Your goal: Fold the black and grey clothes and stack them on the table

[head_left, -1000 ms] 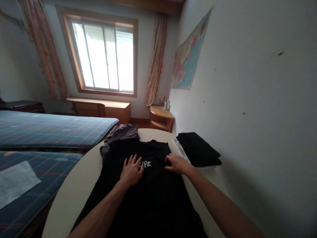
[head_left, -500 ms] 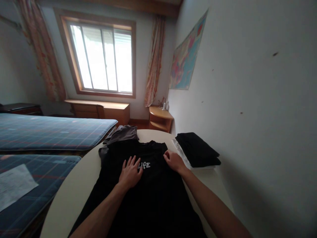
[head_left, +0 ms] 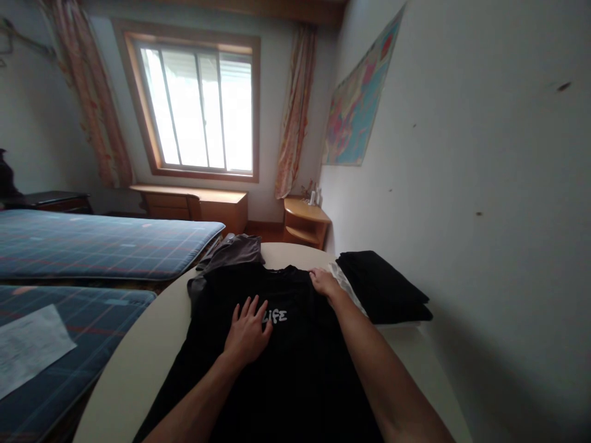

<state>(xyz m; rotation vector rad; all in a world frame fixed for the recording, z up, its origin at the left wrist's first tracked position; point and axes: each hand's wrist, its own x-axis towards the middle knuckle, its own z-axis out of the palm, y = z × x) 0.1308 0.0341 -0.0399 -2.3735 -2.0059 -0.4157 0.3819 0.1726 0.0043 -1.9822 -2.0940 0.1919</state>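
Observation:
A black T-shirt (head_left: pixel 290 381) with white "LIFE" lettering lies spread on a round, pale table (head_left: pixel 124 357), its neckline toward the window. My left hand (head_left: pixel 248 335) rests flat on the chest beside the lettering, fingers spread. At the shirt's right shoulder, my right hand (head_left: pixel 324 283) is closed with the fingers curled on the fabric; its fingertips are partly hidden. Just right of that hand sits a folded stack of black clothing (head_left: pixel 383 286) with white fabric under it. Grey clothing (head_left: pixel 237 251) lies beyond the shirt's left shoulder.
Mattresses with a blue check (head_left: pixel 111 246) stand to the left, and a sheet of paper (head_left: pixel 34 347) lies on the nearer one. A white wall (head_left: pixel 498 264) runs close along the right. A wooden corner shelf (head_left: pixel 307 212) stands past the table.
My right hand has moved slightly away from me, up to the shirt's shoulder. My left hand stays flat on the chest. The view has turned a little to the left.

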